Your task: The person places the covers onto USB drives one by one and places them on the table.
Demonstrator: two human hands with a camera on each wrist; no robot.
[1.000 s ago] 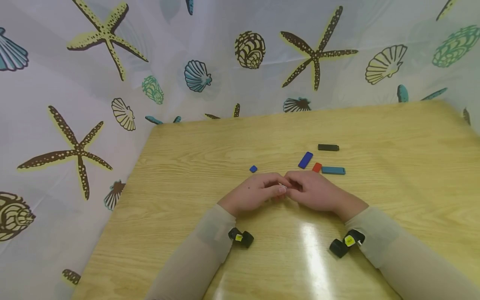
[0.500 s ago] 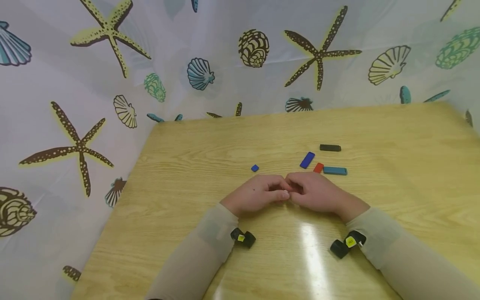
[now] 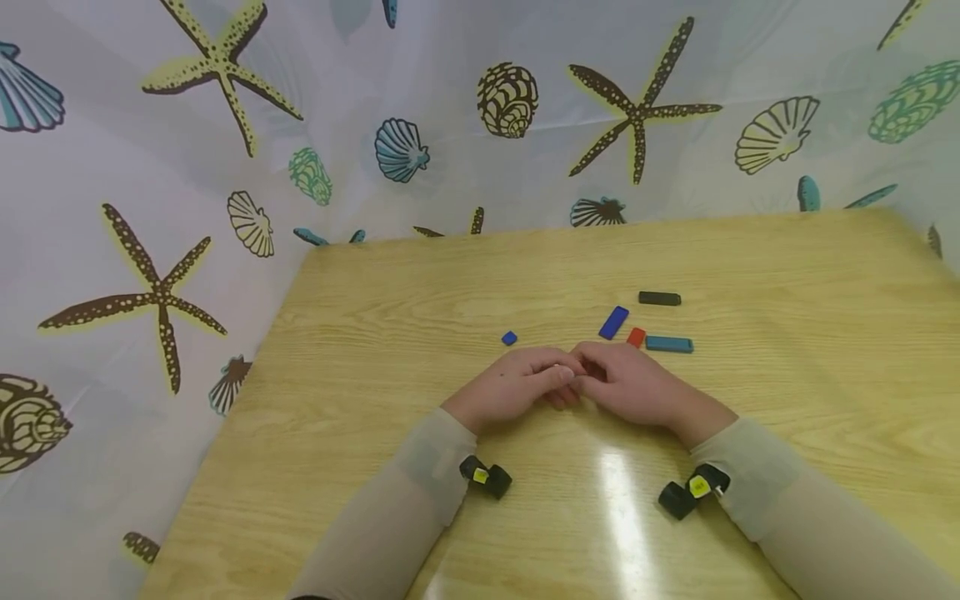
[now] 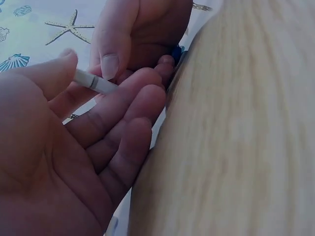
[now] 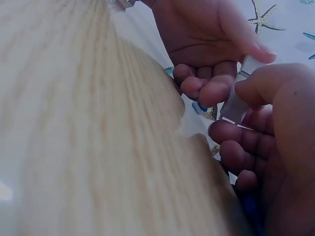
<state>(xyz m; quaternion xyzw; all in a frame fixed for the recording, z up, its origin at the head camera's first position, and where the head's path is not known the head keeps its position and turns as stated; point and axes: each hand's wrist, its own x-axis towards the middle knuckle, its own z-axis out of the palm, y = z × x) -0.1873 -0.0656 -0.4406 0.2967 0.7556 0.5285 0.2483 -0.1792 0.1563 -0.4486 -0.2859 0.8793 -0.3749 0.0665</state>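
Note:
Between both hands is a small flat white stick (image 5: pixel 234 105) with a seam across it near one end, resembling a capped USB stick. My left hand (image 3: pixel 502 387) pinches the seamed end between thumb and fingers. My right hand (image 3: pixel 637 383) pinches the longer part, its thumb (image 5: pixel 251 91) lying on the face of the stick. The fingertips of the two hands meet just above the table. In the head view the hands hide the stick; the left wrist view shows a short stretch of the white stick (image 4: pixel 88 79) between the thumbs.
Beyond the hands on the wooden table (image 3: pixel 360 333) lie a small blue piece (image 3: pixel 509 338), a long blue stick (image 3: pixel 613 322), a red piece (image 3: pixel 636 337) partly behind the right hand, a teal stick (image 3: pixel 669 344) and a black stick (image 3: pixel 659 298). A shell-print curtain (image 3: pixel 450 183) borders the table.
Both hands stay together in nearly the same spot. The left thumb has shifted slightly up, and more of the left fingers shows beneath it. The things on the table lie as before.

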